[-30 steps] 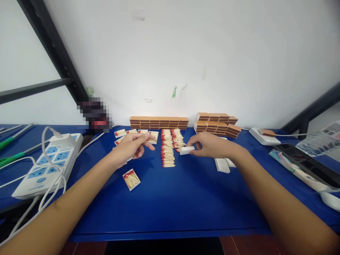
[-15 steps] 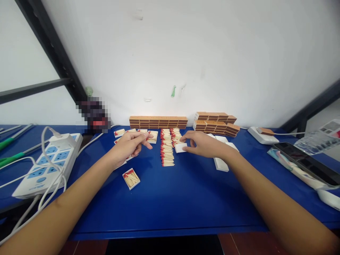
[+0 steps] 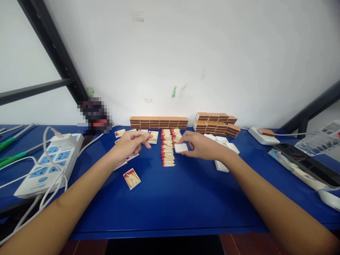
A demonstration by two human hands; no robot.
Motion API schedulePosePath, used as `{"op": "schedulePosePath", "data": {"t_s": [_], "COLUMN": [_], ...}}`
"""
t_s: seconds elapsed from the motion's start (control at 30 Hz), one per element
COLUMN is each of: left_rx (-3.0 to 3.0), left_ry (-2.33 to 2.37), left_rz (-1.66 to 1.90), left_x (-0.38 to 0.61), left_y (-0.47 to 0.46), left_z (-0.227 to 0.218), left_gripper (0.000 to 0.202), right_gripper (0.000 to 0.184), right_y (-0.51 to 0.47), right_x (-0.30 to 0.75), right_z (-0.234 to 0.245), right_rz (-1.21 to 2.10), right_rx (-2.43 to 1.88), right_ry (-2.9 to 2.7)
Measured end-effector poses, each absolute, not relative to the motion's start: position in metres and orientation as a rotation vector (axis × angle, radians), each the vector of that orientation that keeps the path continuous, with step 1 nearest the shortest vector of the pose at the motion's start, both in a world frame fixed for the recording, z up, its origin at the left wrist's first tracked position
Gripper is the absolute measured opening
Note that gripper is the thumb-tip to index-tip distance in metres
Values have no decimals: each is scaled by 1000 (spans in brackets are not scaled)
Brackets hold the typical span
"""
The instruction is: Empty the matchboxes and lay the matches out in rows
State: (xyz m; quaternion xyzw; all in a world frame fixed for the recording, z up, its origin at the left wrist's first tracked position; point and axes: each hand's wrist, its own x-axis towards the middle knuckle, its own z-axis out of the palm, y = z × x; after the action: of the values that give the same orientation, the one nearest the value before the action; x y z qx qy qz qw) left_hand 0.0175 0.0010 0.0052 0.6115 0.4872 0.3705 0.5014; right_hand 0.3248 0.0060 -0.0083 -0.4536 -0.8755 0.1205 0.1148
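The white matchbox tray (image 3: pixel 181 148) sits at nine o'clock from the right hand (image 3: pixel 202 146), pinched between its thumb and bent fingers, with the rows of loose red-tipped matches (image 3: pixel 168 150) just beside it at nine o'clock. Across those matches, the left hand (image 3: pixel 129 146) hangs half-curled, thumb near forefinger, though whether it grips anything I cannot tell; a match-filled tray (image 3: pixel 131 179) lies at its six o'clock on the blue table (image 3: pixel 170 205). From the white tray, stacked brown matchboxes (image 3: pixel 216 125) stand at two o'clock, and more white trays (image 3: pixel 221 165) lie at three, partly behind the right forearm.
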Motion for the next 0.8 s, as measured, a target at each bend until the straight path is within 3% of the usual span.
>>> {"op": "schedulePosePath", "data": {"t_s": [0.3,0.47,0.6,0.8], "left_rx": [1502,1510,1657,2233], "left_ry": [1183,1179,1250,1368], "left_rz": [887,887,835,716], "left_x": [15,14,10,-9], "left_y": [3,4,6,12], "left_z": [2,3,3,11], "left_gripper": [40,38,41,40], "right_gripper": [43,28,30,35], "right_y": [8,14,18,5], "right_x": [335,359,375,342], "right_z": [2,9,9,7], "right_rz": [316,65,-110,360], "right_rx": [-1351,-1712,-1952,-1527], "right_ry": [-2480,-2430,-2395,-2565]}}
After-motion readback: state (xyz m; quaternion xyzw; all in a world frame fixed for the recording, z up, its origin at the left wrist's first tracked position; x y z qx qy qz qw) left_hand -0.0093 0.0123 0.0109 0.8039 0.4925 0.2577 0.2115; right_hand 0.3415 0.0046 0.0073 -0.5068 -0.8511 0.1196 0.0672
